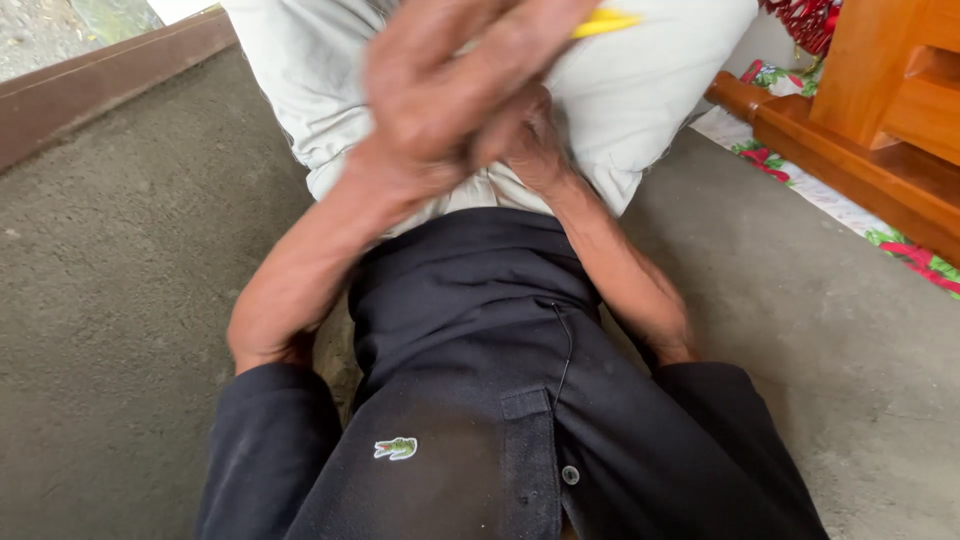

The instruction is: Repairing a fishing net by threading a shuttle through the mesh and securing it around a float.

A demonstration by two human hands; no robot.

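Both my hands are raised close to the camera and blurred by motion. My left hand (450, 85) is in front, its fingers curled toward the upper right, where a thin yellow object (606, 21) sticks out past the fingertips. My right hand (528, 135) lies behind and partly under the left one, pressed against a bulky white cloth sack (655, 95); its fingers are hidden. The sack rests on the floor in front of my dark shirt (480, 400).
Grey concrete floor (120, 300) spreads on both sides. A brown wooden sill (100, 75) runs along the upper left. At the upper right stands orange wooden furniture (880, 110) on a floral mat (900, 250), with something red (805, 20) behind it.
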